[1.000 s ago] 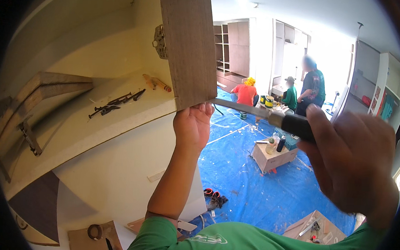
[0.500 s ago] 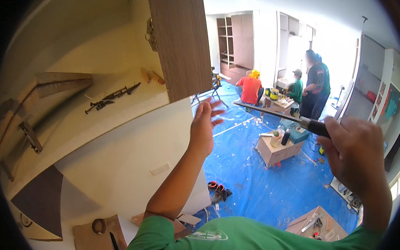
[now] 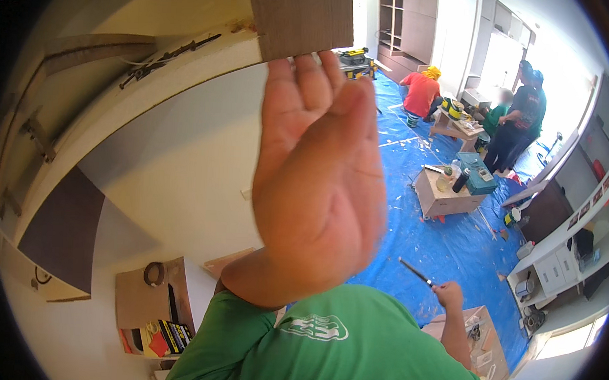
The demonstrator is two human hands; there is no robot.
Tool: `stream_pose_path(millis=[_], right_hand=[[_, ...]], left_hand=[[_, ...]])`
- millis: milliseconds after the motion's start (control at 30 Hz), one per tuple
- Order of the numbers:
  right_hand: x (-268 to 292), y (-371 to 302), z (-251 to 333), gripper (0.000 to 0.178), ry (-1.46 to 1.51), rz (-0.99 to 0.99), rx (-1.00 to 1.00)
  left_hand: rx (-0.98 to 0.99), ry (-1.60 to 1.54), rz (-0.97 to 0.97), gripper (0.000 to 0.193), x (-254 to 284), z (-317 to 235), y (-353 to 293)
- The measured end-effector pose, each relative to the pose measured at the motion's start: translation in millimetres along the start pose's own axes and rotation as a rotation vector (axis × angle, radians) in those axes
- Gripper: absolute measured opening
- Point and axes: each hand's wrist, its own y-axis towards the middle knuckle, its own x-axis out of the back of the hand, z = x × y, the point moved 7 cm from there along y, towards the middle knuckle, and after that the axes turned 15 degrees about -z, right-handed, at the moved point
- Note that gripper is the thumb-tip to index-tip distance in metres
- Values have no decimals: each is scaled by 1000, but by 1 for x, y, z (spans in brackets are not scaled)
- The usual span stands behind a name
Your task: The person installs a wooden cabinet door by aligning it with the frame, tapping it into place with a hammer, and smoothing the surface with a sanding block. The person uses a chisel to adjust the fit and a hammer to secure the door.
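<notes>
The left hand [image 3: 319, 170] was spread flat, fingertips against the lower edge of the wooden panel [image 3: 300, 20] overhead. The right hand [image 3: 449, 295] gripped a screwdriver [image 3: 416, 271] lower down. Unsupported, the panel could swing.

Blue floor tarp [image 3: 445, 244], pale walls — white cabinets [image 3: 560, 259], bright daylight.
</notes>
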Motion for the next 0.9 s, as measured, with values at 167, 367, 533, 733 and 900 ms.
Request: stream_pose_path(millis=[167, 367, 533, 733, 900], right_hand=[[-70, -11, -46, 39, -46, 128, -109], [-110, -3, -74, 38, -16, 218, -193], [-149, -12, -88, 36, 85, 216, -198], [-215, -26, -114, 31, 110, 225, 52], [-278, -37, -139, 28, 156, 385, -176]], left_hand=[[139, -161, 137, 49, -20, 27, -9], [-343, 695, 678, 44, -27, 82, -40], [-1178, 1193, 812, 32, 15, 18, -8], [-1710, 1923, 943, 48, -20, -58, 26], [-1741, 2070, 1175, 39, -40, -48, 36]])
